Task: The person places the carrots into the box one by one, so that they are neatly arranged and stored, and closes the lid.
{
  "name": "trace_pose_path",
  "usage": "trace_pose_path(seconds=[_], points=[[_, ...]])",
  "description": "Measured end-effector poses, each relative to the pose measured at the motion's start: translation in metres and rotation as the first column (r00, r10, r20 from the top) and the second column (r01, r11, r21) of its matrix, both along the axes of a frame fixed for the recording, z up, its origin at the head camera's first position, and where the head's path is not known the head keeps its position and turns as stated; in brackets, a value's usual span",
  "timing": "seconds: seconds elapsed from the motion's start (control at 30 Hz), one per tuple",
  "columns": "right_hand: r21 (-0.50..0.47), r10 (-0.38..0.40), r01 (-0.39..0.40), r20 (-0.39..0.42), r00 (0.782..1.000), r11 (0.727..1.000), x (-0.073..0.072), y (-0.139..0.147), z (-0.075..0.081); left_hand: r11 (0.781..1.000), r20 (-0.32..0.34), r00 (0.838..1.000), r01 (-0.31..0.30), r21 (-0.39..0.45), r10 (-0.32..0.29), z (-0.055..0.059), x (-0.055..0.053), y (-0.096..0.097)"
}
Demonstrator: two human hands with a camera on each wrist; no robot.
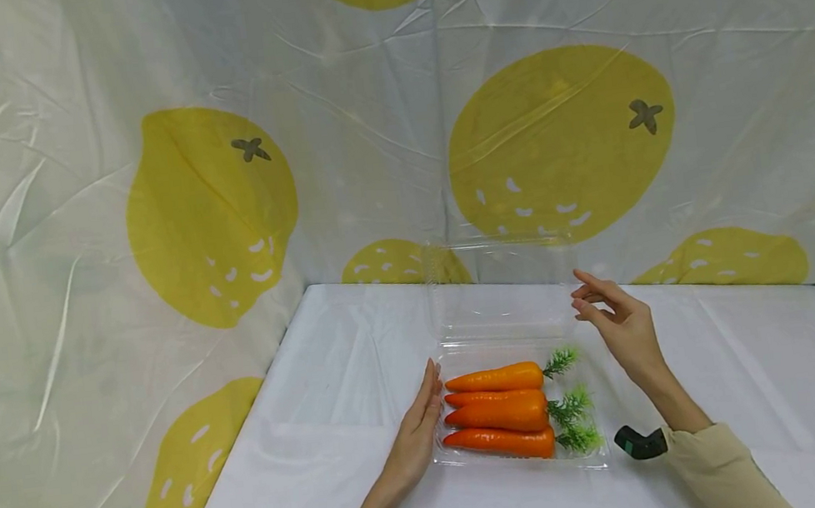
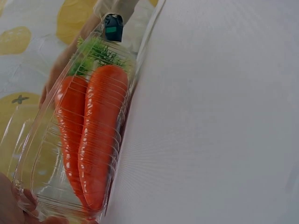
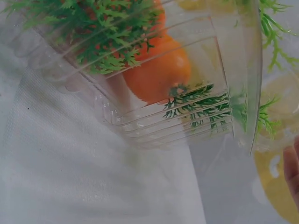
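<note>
A clear plastic clamshell box (image 1: 441, 456) lies on the table with its see-through lid (image 1: 505, 289) raised at the back. Several orange carrots (image 1: 504, 412) with green leafy tops (image 1: 570, 407) lie side by side in the box, tips to the left. My left hand (image 1: 415, 437) rests along the box's left side, fingers extended; in the left wrist view its fingers (image 2: 56, 220) touch the box's end. Right of the lid is my right hand (image 1: 626, 330), fingertips close by the lid's right edge and fingers loosely bent. Only part of its fingers (image 3: 292, 170) shows in the right wrist view.
The table (image 1: 331, 380) wears a white cloth. Behind it and on the left hangs a pale curtain (image 1: 364, 141) printed with yellow lemons. A black wrist device (image 1: 640, 442) is at the right sleeve (image 1: 713, 454), near the box's front right corner.
</note>
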State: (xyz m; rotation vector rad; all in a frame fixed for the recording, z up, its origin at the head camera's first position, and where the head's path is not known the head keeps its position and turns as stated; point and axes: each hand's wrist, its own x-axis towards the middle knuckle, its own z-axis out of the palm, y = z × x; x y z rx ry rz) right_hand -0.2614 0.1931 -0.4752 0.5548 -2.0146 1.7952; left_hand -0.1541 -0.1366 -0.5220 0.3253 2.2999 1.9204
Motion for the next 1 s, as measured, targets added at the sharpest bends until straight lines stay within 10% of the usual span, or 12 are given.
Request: trace_pose_path(seconds=[1.0], points=[[-0.126,0.091,-0.105,-0.112,0.990,0.986,0.016,-0.003,0.032,1.000,0.004,1.000,0.004,0.004,-0.004,0.000,-0.001,0.000]])
